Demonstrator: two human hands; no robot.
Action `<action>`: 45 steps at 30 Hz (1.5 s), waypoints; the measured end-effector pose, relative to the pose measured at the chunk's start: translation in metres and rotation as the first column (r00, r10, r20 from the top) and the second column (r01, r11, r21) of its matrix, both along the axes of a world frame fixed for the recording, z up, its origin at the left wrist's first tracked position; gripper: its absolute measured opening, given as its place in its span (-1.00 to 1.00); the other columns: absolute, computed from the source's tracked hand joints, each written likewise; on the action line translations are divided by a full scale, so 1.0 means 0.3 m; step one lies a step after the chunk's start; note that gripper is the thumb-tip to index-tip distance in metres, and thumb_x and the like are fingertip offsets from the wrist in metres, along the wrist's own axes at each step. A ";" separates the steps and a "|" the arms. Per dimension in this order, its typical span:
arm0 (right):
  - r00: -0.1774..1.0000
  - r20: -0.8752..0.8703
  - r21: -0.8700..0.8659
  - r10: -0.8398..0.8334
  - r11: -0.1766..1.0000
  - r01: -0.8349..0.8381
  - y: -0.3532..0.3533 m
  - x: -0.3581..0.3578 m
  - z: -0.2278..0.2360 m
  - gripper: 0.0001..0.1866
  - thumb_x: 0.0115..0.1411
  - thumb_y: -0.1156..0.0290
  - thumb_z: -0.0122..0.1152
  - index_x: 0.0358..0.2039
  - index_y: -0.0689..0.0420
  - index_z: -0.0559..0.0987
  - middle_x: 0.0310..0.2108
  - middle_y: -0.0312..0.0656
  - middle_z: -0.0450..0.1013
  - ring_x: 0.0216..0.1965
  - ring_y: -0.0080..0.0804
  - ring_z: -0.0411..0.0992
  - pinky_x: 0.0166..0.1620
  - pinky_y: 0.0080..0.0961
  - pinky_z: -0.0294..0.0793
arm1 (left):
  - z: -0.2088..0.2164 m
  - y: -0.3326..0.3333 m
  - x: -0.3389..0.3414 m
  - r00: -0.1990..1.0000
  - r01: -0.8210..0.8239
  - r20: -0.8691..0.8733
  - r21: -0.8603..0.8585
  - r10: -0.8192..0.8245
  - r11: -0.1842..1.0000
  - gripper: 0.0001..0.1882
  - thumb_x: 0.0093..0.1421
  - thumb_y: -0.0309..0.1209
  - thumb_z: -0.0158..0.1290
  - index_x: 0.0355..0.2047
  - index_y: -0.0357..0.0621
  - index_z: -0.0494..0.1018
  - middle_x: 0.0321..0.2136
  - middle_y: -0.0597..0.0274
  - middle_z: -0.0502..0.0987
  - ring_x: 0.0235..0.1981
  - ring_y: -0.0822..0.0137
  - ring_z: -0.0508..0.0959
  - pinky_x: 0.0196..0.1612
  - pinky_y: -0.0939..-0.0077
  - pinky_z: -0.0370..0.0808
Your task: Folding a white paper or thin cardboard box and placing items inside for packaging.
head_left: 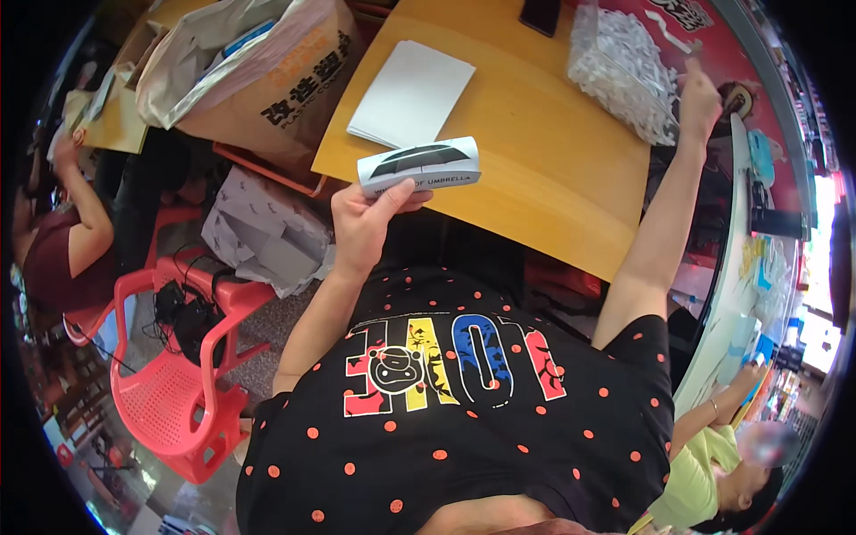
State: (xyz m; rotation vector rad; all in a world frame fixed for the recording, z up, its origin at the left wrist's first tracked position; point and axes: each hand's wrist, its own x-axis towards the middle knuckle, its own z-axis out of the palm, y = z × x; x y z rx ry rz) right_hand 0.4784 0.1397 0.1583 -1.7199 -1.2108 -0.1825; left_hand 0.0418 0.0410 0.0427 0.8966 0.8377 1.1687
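My left hand is closed on a curled sheet of white paper printed with a dark umbrella shape, the thumb pressing its lower edge. Just beyond it, a stack of white sheets lies on the yellow wooden table. My right arm stretches to the far right, where my right hand pinches the end of a thin white strip. Next to that hand, a clear plastic bag full of small white strips lies on the table's right corner. The fingertips of the right hand are small in view.
A large printed sack stands left of the table. Below it are a crumpled white bag and a red plastic chair with black cables. A dark phone lies at the table's far edge. Other people work at far left and lower right.
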 end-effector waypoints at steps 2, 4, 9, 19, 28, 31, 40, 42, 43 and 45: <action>0.851 0.444 -0.111 -0.281 0.925 0.364 0.054 0.065 -0.085 -0.71 0.21 0.30 0.17 -0.23 0.30 0.55 -0.42 -0.15 0.52 -0.44 -0.52 0.40 -0.32 -0.59 0.37 | 0.003 0.006 -0.013 0.994 -0.009 0.109 -0.090 0.019 0.996 -0.75 0.19 -0.48 0.07 -0.20 -0.45 0.49 -0.35 -0.07 0.59 -0.38 0.21 0.65 -0.29 0.48 0.63; 0.952 0.285 0.025 -0.112 0.994 0.109 0.002 -0.103 -0.107 -0.75 0.22 0.34 0.16 -0.27 0.29 0.57 -0.43 -0.12 0.53 -0.41 -0.48 0.42 -0.30 -0.54 0.40 | -0.001 0.022 -0.024 0.985 -0.011 0.171 -0.146 0.036 0.989 -0.75 0.18 -0.48 0.06 -0.20 -0.46 0.48 -0.35 -0.08 0.59 -0.39 0.20 0.65 -0.31 0.48 0.63; 0.758 -0.272 0.074 0.593 0.798 -0.598 -0.246 -0.640 -0.242 -0.96 0.10 0.58 0.24 -0.41 0.21 0.55 -0.46 -0.31 0.42 -0.42 -0.66 0.33 -0.36 -0.71 0.31 | -0.032 0.037 -0.042 0.960 -0.011 0.266 -0.270 0.085 0.963 -0.74 0.17 -0.48 0.06 -0.19 -0.45 0.46 -0.36 -0.10 0.59 -0.41 0.19 0.65 -0.34 0.48 0.64; 0.554 -0.682 0.044 0.477 0.784 -0.620 -0.334 -0.832 -0.348 -0.90 0.04 0.56 0.32 -0.44 0.24 0.54 -0.47 -0.43 0.40 -0.50 -0.78 0.24 -0.43 -0.76 0.24 | -0.008 0.036 -0.007 0.987 -0.001 0.157 -0.198 0.033 0.980 -0.74 0.16 -0.47 0.07 -0.21 -0.46 0.47 -0.37 -0.09 0.59 -0.42 0.20 0.65 -0.31 0.48 0.63; 0.352 -0.867 0.075 0.354 0.789 -0.609 -0.322 -0.853 -0.387 -0.85 0.10 0.50 0.28 -0.34 0.28 0.54 -0.49 -0.35 0.48 -0.57 -0.77 0.29 -0.47 -0.79 0.25 | -0.036 0.030 -0.020 0.999 -0.033 0.019 -0.101 0.035 0.994 -0.75 0.16 -0.44 0.08 -0.23 -0.42 0.50 -0.39 -0.03 0.60 -0.41 0.27 0.65 -0.29 0.50 0.60; 0.130 -0.955 0.103 0.266 0.711 -0.695 -0.342 -0.866 -0.354 -0.82 0.14 0.52 0.23 -0.25 0.30 0.52 -0.49 -0.30 0.50 -0.66 -0.76 0.27 -0.59 -0.80 0.18 | -0.034 0.019 -0.022 0.999 -0.033 -0.004 -0.096 0.033 0.995 -0.75 0.17 -0.45 0.08 -0.22 -0.41 0.50 -0.39 0.01 0.60 -0.41 0.28 0.64 -0.30 0.51 0.59; 0.157 -0.948 0.102 0.277 0.732 -0.673 -0.349 -0.905 -0.394 -0.84 0.13 0.53 0.23 -0.27 0.29 0.51 -0.53 -0.26 0.50 -0.75 -0.74 0.25 -0.70 -0.79 0.12 | -0.032 0.002 0.024 0.997 -0.074 -0.038 -0.126 0.070 0.989 -0.77 0.14 -0.49 0.15 -0.21 -0.38 0.49 -0.37 0.10 0.60 -0.41 0.39 0.62 -0.35 0.60 0.58; 0.208 -0.934 0.081 0.290 0.739 -0.669 -0.348 -0.916 -0.397 -0.83 0.11 0.53 0.25 -0.28 0.29 0.51 -0.55 -0.28 0.49 -0.75 -0.74 0.25 -0.69 -0.78 0.12 | -0.033 0.001 0.044 0.992 -0.114 -0.073 -0.121 0.106 0.986 -0.77 0.07 -0.53 0.21 -0.25 -0.34 0.50 -0.41 0.18 0.60 -0.45 0.50 0.59 -0.41 0.68 0.57; 0.221 -0.927 0.083 0.302 0.741 -0.666 -0.348 -0.921 -0.398 -0.83 0.10 0.53 0.26 -0.29 0.29 0.51 -0.56 -0.29 0.49 -0.75 -0.74 0.25 -0.69 -0.78 0.12 | -0.032 0.003 0.049 0.989 -0.129 -0.089 -0.112 0.119 0.985 -0.77 0.07 -0.52 0.21 -0.25 -0.34 0.50 -0.41 0.19 0.59 -0.46 0.51 0.58 -0.41 0.68 0.57; 0.239 -0.920 0.079 0.311 0.743 -0.665 -0.347 -0.923 -0.402 -0.82 0.10 0.53 0.27 -0.29 0.28 0.52 -0.58 -0.30 0.48 -0.75 -0.74 0.25 -0.69 -0.78 0.13 | -0.028 0.008 0.055 0.983 -0.155 -0.118 -0.093 0.144 0.984 -0.77 0.08 -0.51 0.21 -0.26 -0.34 0.50 -0.42 0.20 0.59 -0.48 0.52 0.57 -0.43 0.68 0.57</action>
